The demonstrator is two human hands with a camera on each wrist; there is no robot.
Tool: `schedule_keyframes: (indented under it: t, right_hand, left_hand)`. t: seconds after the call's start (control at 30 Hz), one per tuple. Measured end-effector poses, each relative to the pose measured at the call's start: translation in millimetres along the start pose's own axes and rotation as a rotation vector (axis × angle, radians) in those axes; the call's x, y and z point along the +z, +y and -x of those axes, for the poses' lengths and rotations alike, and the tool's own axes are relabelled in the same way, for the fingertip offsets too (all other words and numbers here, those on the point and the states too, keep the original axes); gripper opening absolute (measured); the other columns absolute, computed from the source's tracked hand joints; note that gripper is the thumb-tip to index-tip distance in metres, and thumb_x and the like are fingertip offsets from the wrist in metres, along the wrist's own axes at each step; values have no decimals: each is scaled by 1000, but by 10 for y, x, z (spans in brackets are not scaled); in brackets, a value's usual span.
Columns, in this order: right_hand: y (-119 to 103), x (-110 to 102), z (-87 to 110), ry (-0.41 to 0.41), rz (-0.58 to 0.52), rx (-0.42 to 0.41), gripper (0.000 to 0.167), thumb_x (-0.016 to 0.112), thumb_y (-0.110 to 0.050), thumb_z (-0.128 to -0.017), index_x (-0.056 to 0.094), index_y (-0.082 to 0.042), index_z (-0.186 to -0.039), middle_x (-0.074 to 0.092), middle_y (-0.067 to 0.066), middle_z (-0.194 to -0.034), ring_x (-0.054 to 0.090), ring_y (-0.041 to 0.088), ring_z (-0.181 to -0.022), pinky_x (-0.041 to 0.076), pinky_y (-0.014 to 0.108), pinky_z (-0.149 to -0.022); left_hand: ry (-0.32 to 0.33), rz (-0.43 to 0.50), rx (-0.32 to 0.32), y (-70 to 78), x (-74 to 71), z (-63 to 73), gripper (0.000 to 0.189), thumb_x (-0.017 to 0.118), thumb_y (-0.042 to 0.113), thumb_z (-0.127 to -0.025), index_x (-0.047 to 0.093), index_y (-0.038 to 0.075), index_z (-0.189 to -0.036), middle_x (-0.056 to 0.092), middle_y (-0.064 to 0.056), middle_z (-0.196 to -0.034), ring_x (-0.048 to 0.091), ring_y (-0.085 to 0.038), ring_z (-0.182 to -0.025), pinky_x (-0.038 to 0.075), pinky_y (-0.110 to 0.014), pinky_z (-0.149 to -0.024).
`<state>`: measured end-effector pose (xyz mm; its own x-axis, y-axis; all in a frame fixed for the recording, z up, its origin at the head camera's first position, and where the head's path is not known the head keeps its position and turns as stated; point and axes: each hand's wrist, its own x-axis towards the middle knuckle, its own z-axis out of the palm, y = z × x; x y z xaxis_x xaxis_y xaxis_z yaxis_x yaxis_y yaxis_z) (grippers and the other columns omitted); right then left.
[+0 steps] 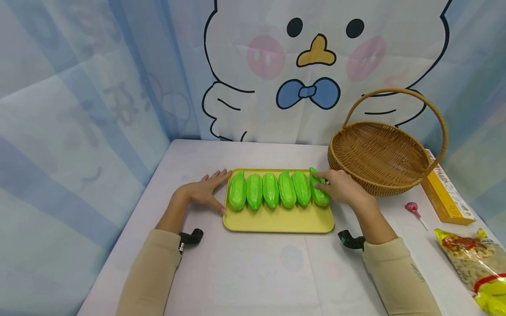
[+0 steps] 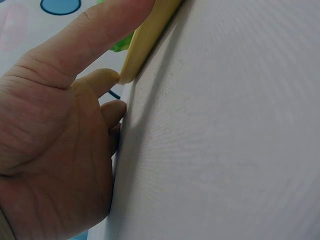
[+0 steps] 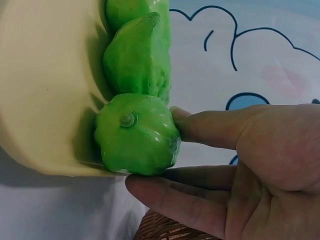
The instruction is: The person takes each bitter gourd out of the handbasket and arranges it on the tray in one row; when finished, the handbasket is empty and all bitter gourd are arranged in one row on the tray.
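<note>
Several glossy green, ribbed bitter melons (image 1: 270, 190) lie side by side in a row on a yellow tray (image 1: 276, 223). My right hand (image 1: 345, 186) pinches the rightmost bitter melon (image 1: 319, 192). In the right wrist view, the thumb is on top of that bitter melon (image 3: 137, 137) and the fingers are along its outer side, by the tray's edge. At the tray's left end, my left hand (image 1: 201, 192) has its fingers spread, fingertips and thumb against the rim. The left wrist view shows the thumb and fingertips of this left hand (image 2: 55, 125) at the tray's side wall (image 2: 145, 42).
A wicker basket (image 1: 377, 156) with a tall handle stands at the back right, close behind my right hand. Beside it lies a yellow-orange box (image 1: 448, 197). A wrapped lollipop (image 1: 413, 209) and a plastic food bag (image 1: 474, 263) are on the right. Curtains surround the white table (image 1: 261, 276).
</note>
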<state>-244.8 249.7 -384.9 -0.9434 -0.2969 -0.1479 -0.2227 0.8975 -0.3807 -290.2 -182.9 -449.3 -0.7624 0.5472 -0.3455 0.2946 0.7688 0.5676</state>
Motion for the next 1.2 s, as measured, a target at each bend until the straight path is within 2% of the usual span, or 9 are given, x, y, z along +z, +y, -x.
schedule_keyframes:
  t: [0.1,0.2,0.37,0.57,0.7,0.8,0.9,1.07,1.2]
  right_hand:
    - [-11,3,-6,-4,9,2,48,61,-23,-106,55,-8,-151,67,22,-128,50,19,-73,44,34,-69]
    - [-10,9,-6,-9,10,3,48,61,-24,-106,54,-8,-151,65,24,-133,53,20,-77,45,36,-72]
    - [10,23,-6,-11,11,2,48,61,-25,-106,55,-9,-151,60,28,-144,57,26,-94,47,40,-78]
    - [24,30,-5,-7,8,-2,48,61,-27,-106,57,-8,-150,58,29,-145,59,29,-104,50,45,-85]
    - [32,31,13,-14,3,-2,49,61,-29,-106,56,-7,-150,56,30,-147,61,40,-125,52,59,-99]
    - [26,28,32,-21,6,3,50,61,-30,-106,56,-6,-150,55,30,-147,57,45,-133,50,64,-104]
    - [11,18,51,-27,22,4,52,63,-30,-105,55,-6,-150,57,31,-146,60,42,-128,52,61,-100]
    - [-63,-9,97,-13,68,-3,54,64,-29,-104,53,-4,-152,58,29,-145,62,30,-105,53,48,-87]
    - [-149,-19,127,38,97,-30,54,66,-25,-104,52,-4,-152,62,26,-143,62,28,-100,53,46,-85]
  left_hand:
    - [1,2,-2,2,-1,0,141,93,59,-67,0,29,-169,-8,-2,-177,-12,-25,-163,-8,-53,-131]
    - [-1,3,1,1,2,0,141,92,59,-67,0,29,-169,-9,-2,-177,-13,-25,-163,-8,-54,-131]
    - [-4,3,9,-3,11,-8,141,92,59,-68,0,28,-169,-9,-2,-177,-13,-26,-163,-8,-54,-131]
    - [-4,10,6,-3,23,-21,141,93,58,-67,0,28,-169,-8,-2,-177,-12,-26,-163,-8,-55,-131]
    - [-5,9,12,-8,33,-33,140,93,57,-68,1,28,-169,-8,-2,-177,-13,-26,-163,-8,-55,-131]
    - [-9,3,19,-10,38,-40,139,92,57,-68,0,28,-169,-8,-2,-177,-13,-26,-163,-8,-55,-131]
    - [-11,3,21,-5,33,-38,139,92,57,-69,0,28,-169,-9,-2,-177,-13,-27,-163,-8,-55,-131]
    - [-13,3,18,7,27,-27,140,93,56,-69,0,28,-169,-9,-3,-177,-13,-26,-163,-8,-55,-131]
    - [-16,4,19,13,20,-13,139,92,56,-69,0,27,-169,-9,-3,-177,-13,-26,-163,-8,-55,-131]
